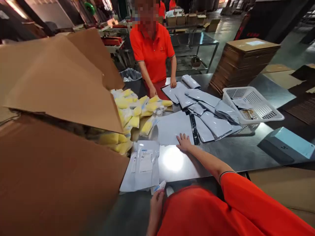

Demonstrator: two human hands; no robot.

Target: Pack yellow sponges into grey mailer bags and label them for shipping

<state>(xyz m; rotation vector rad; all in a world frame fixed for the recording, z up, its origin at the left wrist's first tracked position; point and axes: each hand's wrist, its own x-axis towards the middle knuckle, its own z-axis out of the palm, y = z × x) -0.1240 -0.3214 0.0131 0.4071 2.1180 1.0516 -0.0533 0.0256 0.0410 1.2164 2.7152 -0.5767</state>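
Note:
My right hand (183, 142) lies flat with fingers spread on a grey mailer bag (172, 127) on the steel table (236, 150). My left hand (157, 200) is low by the table's near edge, fingers closed round a small white and blue packet (159, 187). Just beyond it lies a stack of sealed white packages with labels (145, 164). A heap of yellow packets (133, 113) spills from a big open cardboard box (59, 108) at the left.
A person in an orange shirt (152, 49) stands across the table, hands on more grey mailers (201, 105). A white plastic basket (253, 105) stands at the right, a light blue box (287, 144) nearer me, and stacked flat cardboard (243, 59) behind.

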